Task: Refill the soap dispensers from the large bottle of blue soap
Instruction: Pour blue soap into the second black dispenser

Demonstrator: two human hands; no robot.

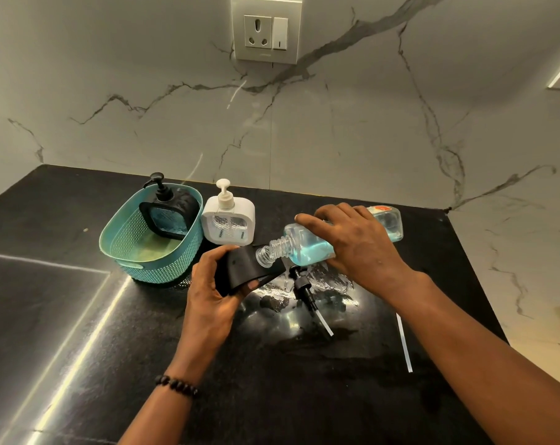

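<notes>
Beaded black bracelet [176, 385] on the left wrist, nearest the lens. Left hand [211, 285] wrapped around a black dispenser [247, 266], thumb over the top edge, fingers curled under it; the dispenser is tipped and held just above the black tabletop [79, 316].

Right hand [357, 240] clasps the large clear bottle [307, 245] from above. Bottle lies nearly on its side, threaded neck uncapped and pointing down-left, its mouth touching or just over the black dispenser; cannot tell whether soap is flowing. Blue soap pooled along the lower side of the bottle. Bottle's base end, with a red-orange label patch, sticks out past the knuckles toward the wall.

Just beneath the bottle neck, a black pump head [304, 289] with its clear dip tube lies flat on the tabletop, amid a wet, shiny smear. A thin white strip [404, 343] lies to the right, apart from the pump.

Behind the left hand: teal woven-pattern basket [124, 252] with a second black dispenser [169, 215] leaning inside, pump on. Right beside the basket, a white dispenser [228, 221] stands upright, pump on, clear window showing little fill.

Marble backsplash behind, with a wall socket [266, 30].
</notes>
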